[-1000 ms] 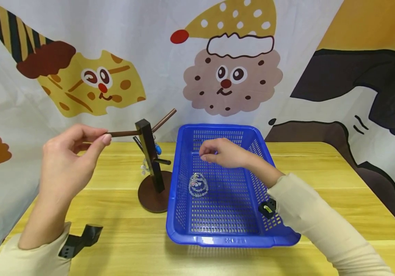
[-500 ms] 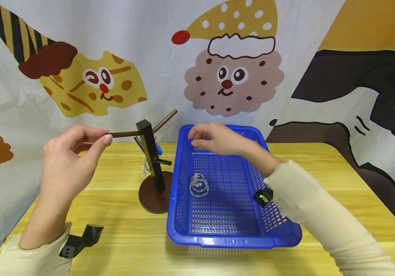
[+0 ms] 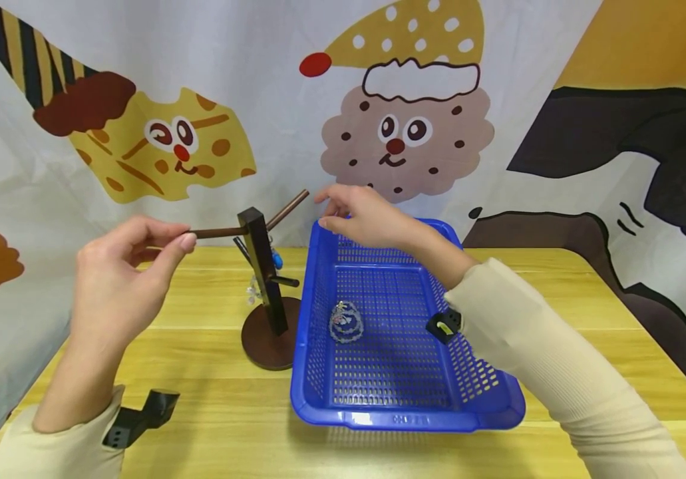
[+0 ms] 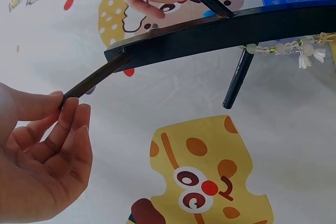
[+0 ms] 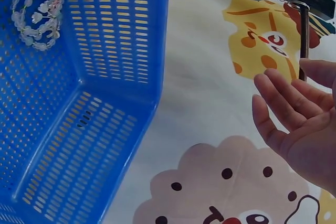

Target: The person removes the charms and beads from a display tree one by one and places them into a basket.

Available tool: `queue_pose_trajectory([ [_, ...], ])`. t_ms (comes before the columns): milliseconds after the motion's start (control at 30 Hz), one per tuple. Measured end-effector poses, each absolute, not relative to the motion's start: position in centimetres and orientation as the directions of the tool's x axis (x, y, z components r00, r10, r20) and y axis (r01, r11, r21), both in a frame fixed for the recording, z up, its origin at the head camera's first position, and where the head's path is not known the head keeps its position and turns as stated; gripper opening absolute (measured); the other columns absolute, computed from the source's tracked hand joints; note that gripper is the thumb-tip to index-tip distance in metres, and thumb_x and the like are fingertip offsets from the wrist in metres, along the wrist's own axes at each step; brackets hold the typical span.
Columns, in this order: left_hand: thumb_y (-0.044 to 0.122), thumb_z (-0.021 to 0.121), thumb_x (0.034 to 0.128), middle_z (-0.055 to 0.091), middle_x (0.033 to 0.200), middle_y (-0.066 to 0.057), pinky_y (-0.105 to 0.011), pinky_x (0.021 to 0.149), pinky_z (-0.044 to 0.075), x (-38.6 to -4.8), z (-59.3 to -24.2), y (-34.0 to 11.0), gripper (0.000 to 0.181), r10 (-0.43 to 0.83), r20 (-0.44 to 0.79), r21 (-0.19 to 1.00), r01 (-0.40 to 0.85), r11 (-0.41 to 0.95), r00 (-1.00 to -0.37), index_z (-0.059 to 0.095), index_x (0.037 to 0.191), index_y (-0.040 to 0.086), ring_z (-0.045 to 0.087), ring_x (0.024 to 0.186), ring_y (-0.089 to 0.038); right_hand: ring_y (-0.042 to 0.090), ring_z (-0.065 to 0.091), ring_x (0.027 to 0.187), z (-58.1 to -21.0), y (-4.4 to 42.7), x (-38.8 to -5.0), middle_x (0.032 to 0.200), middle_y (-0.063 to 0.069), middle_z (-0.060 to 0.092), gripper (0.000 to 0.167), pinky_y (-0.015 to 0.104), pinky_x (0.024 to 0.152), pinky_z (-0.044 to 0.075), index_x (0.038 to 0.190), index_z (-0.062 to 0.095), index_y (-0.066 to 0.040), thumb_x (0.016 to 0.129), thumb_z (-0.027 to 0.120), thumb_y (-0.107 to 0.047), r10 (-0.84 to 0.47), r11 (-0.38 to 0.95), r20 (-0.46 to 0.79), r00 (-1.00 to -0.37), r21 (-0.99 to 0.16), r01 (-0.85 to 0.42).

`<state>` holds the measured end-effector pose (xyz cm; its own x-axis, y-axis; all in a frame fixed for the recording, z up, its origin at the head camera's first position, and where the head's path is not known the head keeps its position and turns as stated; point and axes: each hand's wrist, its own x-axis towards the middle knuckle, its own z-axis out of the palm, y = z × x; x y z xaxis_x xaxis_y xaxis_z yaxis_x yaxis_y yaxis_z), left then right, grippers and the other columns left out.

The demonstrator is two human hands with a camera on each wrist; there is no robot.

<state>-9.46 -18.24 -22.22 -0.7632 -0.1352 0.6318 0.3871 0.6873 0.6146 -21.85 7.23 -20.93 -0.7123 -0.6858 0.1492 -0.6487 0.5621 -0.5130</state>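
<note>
Okay so, closest is the left hand (image 3: 118, 279), pinching the tip of a thin brown peg (image 3: 217, 233). Next, some clear beaded jewelry (image 3: 343, 320) lies coiled in the blue plastic mesh basket (image 3: 402, 419), so I'd guess that's what's left. Beside it, the dark wooden stand (image 3: 263, 269) already carries a pale beaded strand (image 4: 294, 48) and a bright blue charm (image 3: 277, 259). Farther back, the right hand (image 3: 360, 213) is just beside a coppery peg's (image 3: 287, 210) tip, fingers loosely spread, nothing visible in it; can't tell if they touch. A second ago it was over the basket; left hand hasn't budged.
</note>
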Motion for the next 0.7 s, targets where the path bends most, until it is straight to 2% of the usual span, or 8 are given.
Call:
queue_pose_trajectory([
  [333,0.011,0.068,0.0822,0.060,0.080,0.020,-0.008,0.069,0.041,-9.4,-22.2,-18.2,0.012,-0.133,0.632,0.611,0.386,0.691,-0.763,0.067,0.088,0.000,0.054,0.070,0.010,0.018,0.058,0.095,-20.1,6.2,-22.1,0.102,0.007,0.064,0.045,0.032,0.077,0.046,0.135,0.041,-0.007,0.092,0.053,-0.012,-0.663,0.593,0.132,-0.737,-0.509,-0.624],
  [700,0.011,0.068,0.0823,0.066,0.082,0.001,-0.007,0.069,0.041,-9.4,-22.1,-18.2,0.012,-0.129,0.634,0.607,0.388,0.694,-0.762,0.067,0.088,0.000,0.054,0.070,0.010,0.020,0.056,0.102,-20.2,6.1,-22.1,0.112,0.008,0.061,0.042,0.034,0.085,0.044,0.134,0.042,-0.007,0.094,0.051,-0.013,-0.666,0.593,0.138,-0.733,-0.497,-0.633],
])
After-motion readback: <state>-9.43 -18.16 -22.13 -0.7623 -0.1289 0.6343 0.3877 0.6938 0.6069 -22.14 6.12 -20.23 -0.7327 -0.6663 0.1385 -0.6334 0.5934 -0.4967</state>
